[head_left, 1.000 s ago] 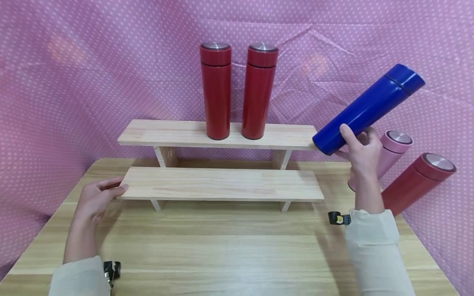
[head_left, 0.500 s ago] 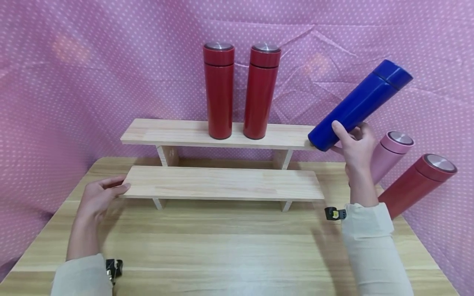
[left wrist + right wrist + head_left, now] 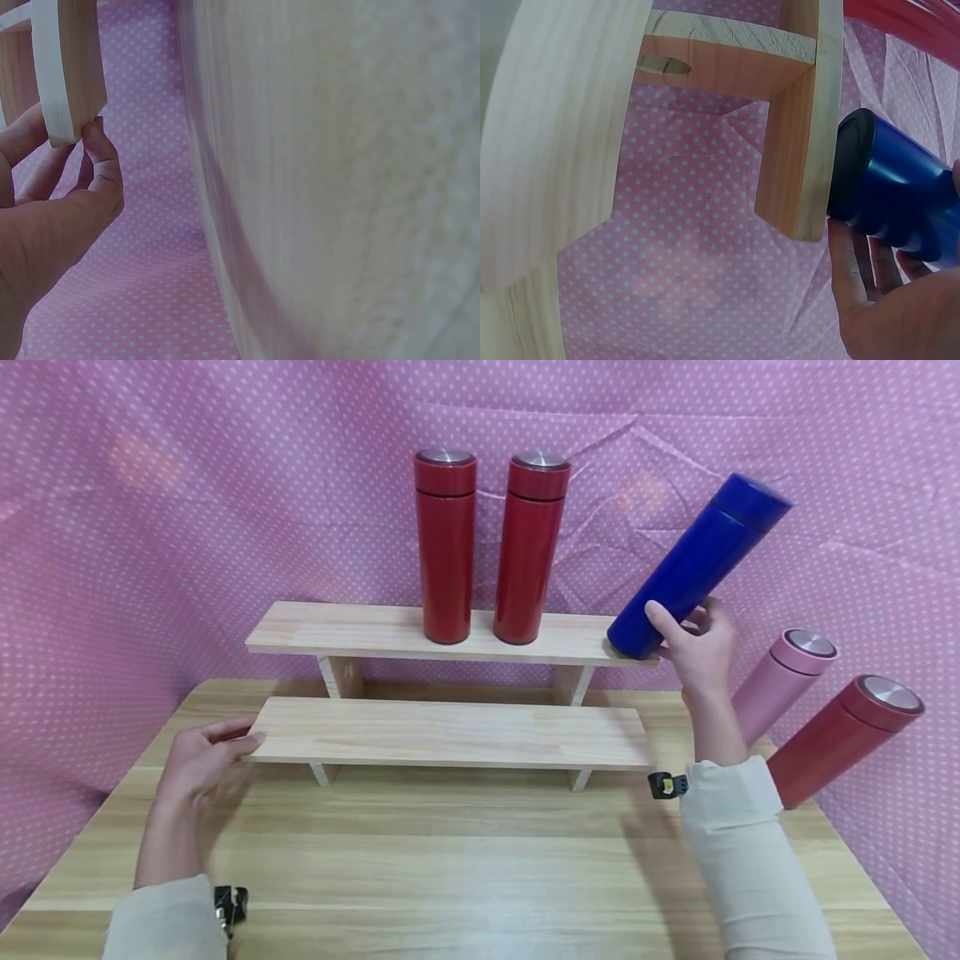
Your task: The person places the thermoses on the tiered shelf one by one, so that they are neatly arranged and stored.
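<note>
Your right hand is raised at the right end of the top shelf, fingers curled round the lower part of the blue flask. The flask tilts up to the right, its base edge touching the shelf's right end. Your left hand rests low by the left end of the lower shelf, thumb and fingers pinching its end edge, forearm lying over the table. Two red flasks stand upright on the top shelf. A pink flask and another red one lean at the right.
</note>
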A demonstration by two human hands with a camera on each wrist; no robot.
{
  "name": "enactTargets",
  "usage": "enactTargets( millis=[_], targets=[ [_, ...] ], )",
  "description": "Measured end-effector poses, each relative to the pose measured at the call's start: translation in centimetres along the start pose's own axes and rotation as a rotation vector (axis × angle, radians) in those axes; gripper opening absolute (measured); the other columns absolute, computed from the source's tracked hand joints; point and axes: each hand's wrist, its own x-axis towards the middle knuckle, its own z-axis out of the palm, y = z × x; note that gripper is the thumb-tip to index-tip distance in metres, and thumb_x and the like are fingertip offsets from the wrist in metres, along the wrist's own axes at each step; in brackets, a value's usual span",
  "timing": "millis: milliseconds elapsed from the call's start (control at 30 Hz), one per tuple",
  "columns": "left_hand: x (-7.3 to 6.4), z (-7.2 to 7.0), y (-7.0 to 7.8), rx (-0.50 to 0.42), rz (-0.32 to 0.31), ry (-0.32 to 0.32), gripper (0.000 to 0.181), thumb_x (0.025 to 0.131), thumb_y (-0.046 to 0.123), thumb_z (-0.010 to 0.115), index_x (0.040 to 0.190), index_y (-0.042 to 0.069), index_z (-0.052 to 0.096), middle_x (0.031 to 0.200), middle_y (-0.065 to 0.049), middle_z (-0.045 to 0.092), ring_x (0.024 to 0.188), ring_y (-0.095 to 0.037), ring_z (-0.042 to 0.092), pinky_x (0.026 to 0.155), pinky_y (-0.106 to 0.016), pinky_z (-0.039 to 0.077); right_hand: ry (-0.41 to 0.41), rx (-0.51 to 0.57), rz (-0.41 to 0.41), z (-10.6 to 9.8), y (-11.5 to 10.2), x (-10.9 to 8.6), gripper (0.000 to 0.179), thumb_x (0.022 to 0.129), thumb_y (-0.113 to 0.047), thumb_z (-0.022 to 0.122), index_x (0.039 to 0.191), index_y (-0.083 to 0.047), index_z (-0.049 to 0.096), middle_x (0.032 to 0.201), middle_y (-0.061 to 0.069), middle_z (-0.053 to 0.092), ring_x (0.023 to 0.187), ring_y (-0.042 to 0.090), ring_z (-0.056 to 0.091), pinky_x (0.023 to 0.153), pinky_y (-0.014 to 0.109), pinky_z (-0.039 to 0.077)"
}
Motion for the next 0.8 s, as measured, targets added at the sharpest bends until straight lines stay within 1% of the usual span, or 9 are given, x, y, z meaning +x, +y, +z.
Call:
enactTargets(
  millis=[233, 267, 433, 467, 500, 533, 567, 700, 800],
  targets=[
    [0.2, 0.1, -0.1, 0.025, 0.001, 0.008, 0.064, 0.097, 0.029, 0.071, 0.146, -0.004, 0.048, 0.134, -0.014, 0.053, 0.065, -0.008, 0.043, 0.050, -0.028, 0.040, 0.001, -0.064, -0.009, 0.7, 0.2, 0.2, 0.045, 0.080, -0.019, 0.088, 0.117, -0.014, 0.062, 0.099, 0.004, 0.065, 0.081, 0.012, 0.065, 0.058, 0.023, 0.058],
    [0.2, 0.1, -0.1, 0.025, 0.001, 0.008, 0.064, 0.097, 0.030, 0.071, 0.147, -0.004, 0.047, 0.135, -0.014, 0.053, 0.069, -0.008, 0.045, 0.053, -0.028, 0.042, 0.001, -0.072, -0.013, 0.8, 0.2, 0.2, 0.045, 0.080, -0.019, 0.088, 0.117, -0.014, 0.062, 0.099, 0.004, 0.065, 0.082, 0.012, 0.065, 0.058, 0.022, 0.057],
    [0.2, 0.1, -0.1, 0.023, 0.003, 0.010, 0.065, 0.097, 0.031, 0.072, 0.147, -0.004, 0.048, 0.128, -0.006, 0.056, 0.085, -0.005, 0.051, 0.062, -0.026, 0.045, -0.004, -0.097, -0.026, 1.2, 0.2, 0.4, 0.048, 0.080, -0.021, 0.088, 0.119, -0.013, 0.062, 0.101, 0.004, 0.065, 0.085, 0.013, 0.064, 0.061, 0.021, 0.057],
    [0.2, 0.1, -0.1, 0.020, 0.003, 0.010, 0.066, 0.097, 0.031, 0.072, 0.147, -0.004, 0.048, 0.126, -0.004, 0.057, 0.086, -0.004, 0.051, 0.064, -0.024, 0.046, -0.006, -0.099, -0.026, 1.2, 0.2, 0.4, 0.049, 0.080, -0.020, 0.088, 0.120, -0.013, 0.062, 0.102, 0.005, 0.064, 0.087, 0.013, 0.064, 0.062, 0.021, 0.057],
    [0.2, 0.1, -0.1, 0.016, -0.003, 0.011, 0.066, 0.096, 0.031, 0.073, 0.147, -0.004, 0.048, 0.123, 0.000, 0.057, 0.080, -0.004, 0.050, 0.060, -0.024, 0.046, -0.010, -0.100, -0.025, 1.3, 0.1, 0.4, 0.050, 0.080, -0.020, 0.088, 0.121, -0.012, 0.062, 0.103, 0.005, 0.064, 0.088, 0.014, 0.064, 0.063, 0.021, 0.057],
    [0.2, 0.1, 0.0, 0.012, -0.003, 0.009, 0.066, 0.096, 0.031, 0.073, 0.147, -0.004, 0.047, 0.123, 0.000, 0.057, 0.078, -0.004, 0.050, 0.059, -0.024, 0.045, -0.015, -0.105, -0.024, 1.3, 0.1, 0.5, 0.051, 0.080, -0.020, 0.088, 0.122, -0.012, 0.061, 0.104, 0.006, 0.064, 0.089, 0.014, 0.064, 0.065, 0.021, 0.058],
    [0.2, 0.1, 0.0, 0.005, -0.009, 0.009, 0.066, 0.096, 0.031, 0.073, 0.147, -0.004, 0.047, 0.122, 0.002, 0.057, 0.072, -0.004, 0.048, 0.055, -0.024, 0.044, -0.018, -0.109, -0.023, 1.4, 0.1, 0.5, 0.052, 0.080, -0.020, 0.088, 0.123, -0.011, 0.061, 0.105, 0.006, 0.064, 0.090, 0.014, 0.064, 0.066, 0.021, 0.058],
    [0.2, 0.1, 0.0, -0.016, -0.013, 0.011, 0.066, 0.096, 0.029, 0.074, 0.146, -0.005, 0.048, 0.124, -0.002, 0.057, 0.051, -0.006, 0.033, 0.039, -0.027, 0.033, -0.035, -0.150, -0.019, 1.7, 0.1, 0.6, 0.058, 0.081, -0.022, 0.087, 0.130, -0.009, 0.058, 0.109, 0.006, 0.062, 0.094, 0.015, 0.063, 0.071, 0.022, 0.058],
    [0.1, 0.0, 0.0, -0.025, -0.005, 0.012, 0.066, 0.095, 0.028, 0.075, 0.145, -0.005, 0.049, 0.119, 0.001, 0.058, 0.049, -0.006, 0.030, 0.037, -0.027, 0.032, -0.044, -0.198, -0.020, 2.0, 0.1, 0.8, 0.063, 0.082, -0.025, 0.086, 0.135, -0.008, 0.056, 0.112, 0.006, 0.061, 0.096, 0.015, 0.061, 0.074, 0.023, 0.058]
  ],
)
